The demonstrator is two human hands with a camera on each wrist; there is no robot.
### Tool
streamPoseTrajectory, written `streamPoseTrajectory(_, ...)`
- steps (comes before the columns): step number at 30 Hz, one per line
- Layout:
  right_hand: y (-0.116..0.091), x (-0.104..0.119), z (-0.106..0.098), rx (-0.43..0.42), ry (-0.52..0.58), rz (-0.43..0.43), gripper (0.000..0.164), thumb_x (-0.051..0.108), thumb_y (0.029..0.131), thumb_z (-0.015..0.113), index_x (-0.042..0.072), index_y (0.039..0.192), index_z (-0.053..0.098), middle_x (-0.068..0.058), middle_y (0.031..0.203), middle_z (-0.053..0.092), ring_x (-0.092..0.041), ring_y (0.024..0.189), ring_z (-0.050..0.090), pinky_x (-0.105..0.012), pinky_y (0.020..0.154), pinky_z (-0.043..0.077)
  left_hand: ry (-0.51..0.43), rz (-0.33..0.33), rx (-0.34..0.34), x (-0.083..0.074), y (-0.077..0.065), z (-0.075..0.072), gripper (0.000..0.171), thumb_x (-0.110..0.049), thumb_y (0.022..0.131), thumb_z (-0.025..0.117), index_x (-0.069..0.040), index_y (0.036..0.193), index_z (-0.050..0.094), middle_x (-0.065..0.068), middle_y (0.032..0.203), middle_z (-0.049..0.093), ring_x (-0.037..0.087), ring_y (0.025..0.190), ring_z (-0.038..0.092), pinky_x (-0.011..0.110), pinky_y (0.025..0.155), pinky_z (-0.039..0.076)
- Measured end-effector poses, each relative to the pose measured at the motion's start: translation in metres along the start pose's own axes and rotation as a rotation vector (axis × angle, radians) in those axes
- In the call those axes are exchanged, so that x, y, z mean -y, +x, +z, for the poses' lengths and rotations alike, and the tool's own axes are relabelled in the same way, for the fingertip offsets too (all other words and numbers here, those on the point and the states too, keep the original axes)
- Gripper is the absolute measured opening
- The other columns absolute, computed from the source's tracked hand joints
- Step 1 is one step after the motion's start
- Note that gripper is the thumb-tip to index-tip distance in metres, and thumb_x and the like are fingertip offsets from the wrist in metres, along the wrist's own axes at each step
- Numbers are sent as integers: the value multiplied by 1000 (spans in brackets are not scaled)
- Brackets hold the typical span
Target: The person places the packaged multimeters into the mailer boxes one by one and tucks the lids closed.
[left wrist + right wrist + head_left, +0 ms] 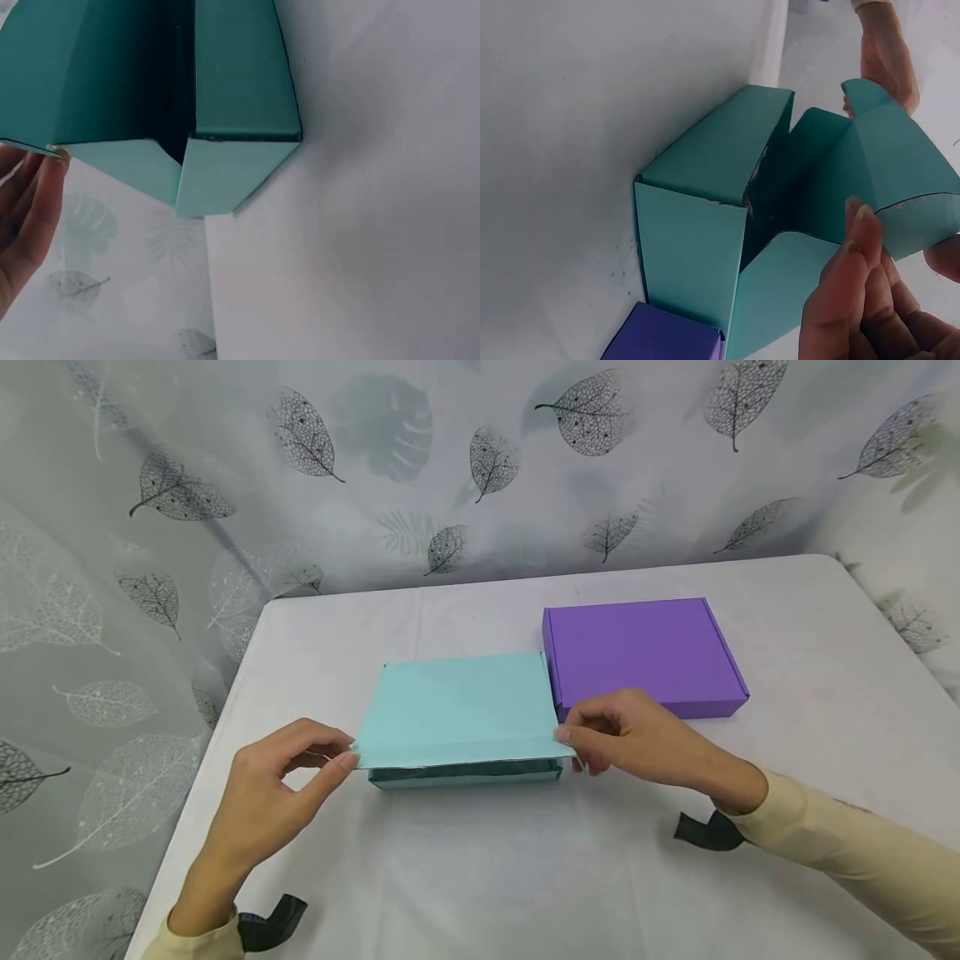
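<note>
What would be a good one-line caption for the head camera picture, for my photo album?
Two hands, left hand and right hand, pinch the front lid corners of a teal box beside a closed purple box.

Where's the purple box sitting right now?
In the head view, the purple box lies closed on the white table, right of centre, just behind the right hand and beside the teal box's right edge.

A white table with rounded corners (825, 635) fills the lower part of the head view. Behind it and along its left side hangs a pale grey curtain printed with dark skeleton leaves and faint green leaves (225, 485). The light is soft and even, with weak shadows.
</note>
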State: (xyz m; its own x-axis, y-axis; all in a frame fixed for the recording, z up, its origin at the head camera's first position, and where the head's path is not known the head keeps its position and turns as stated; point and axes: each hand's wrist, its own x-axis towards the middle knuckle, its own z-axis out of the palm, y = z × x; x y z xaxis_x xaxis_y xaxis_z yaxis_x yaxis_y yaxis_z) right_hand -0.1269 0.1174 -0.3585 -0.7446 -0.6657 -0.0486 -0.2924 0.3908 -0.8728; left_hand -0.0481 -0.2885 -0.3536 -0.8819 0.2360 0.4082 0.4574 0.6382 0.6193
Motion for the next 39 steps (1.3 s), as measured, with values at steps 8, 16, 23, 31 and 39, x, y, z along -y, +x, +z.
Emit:
streamPoseTrajectory(8, -3, -6, 1, -5, -10, -4, 14, 25, 104, 68, 17, 94, 73, 1, 79, 71, -26, 73, 71, -37, 67, 58, -36, -138, -15, -7, -2, 4, 15, -2, 91, 79, -8, 105, 74, -7, 100, 71, 10, 87, 70, 23, 76, 58)
streamPoseTrajectory(16, -4, -12, 7, -39, -85, -20, 8, 26, 99, 75, 20, 94, 73, 8, 79, 71, -19, 72, 69, -32, 63, 52, 3, -227, 21, -7, -7, 7, 19, -4, 90, 82, -11, 105, 74, -7, 101, 72, 11, 89, 70, 23, 77, 58)
streamPoseTrajectory(23, -6, -19, 10, -80, -169, -43, 11, 26, 94, 81, 22, 93, 70, 11, 84, 67, -11, 78, 64, -31, 70, 56, 68, -269, 46, -9, -12, 11, 17, -9, 89, 84, -11, 103, 74, -5, 101, 72, 12, 89, 71, 26, 74, 59)
streamPoseTrajectory(31, -7, -22, 12, -30, -186, -32, 18, 34, 95, 79, 19, 92, 69, 11, 78, 62, -11, 72, 60, -29, 65, 52, 145, -412, 172, -12, -12, 12, 19, -32, 96, 79, -14, 100, 74, -7, 90, 71, 11, 83, 71, 30, 69, 58)
streamPoseTrajectory(39, -9, -23, 15, 38, -154, -45, 20, 37, 96, 77, 18, 91, 71, 13, 79, 65, -9, 73, 62, -30, 69, 55, 137, -512, 294, -11, -12, 11, 34, -45, 96, 75, -11, 106, 76, -4, 96, 75, 14, 88, 73, 36, 70, 58)
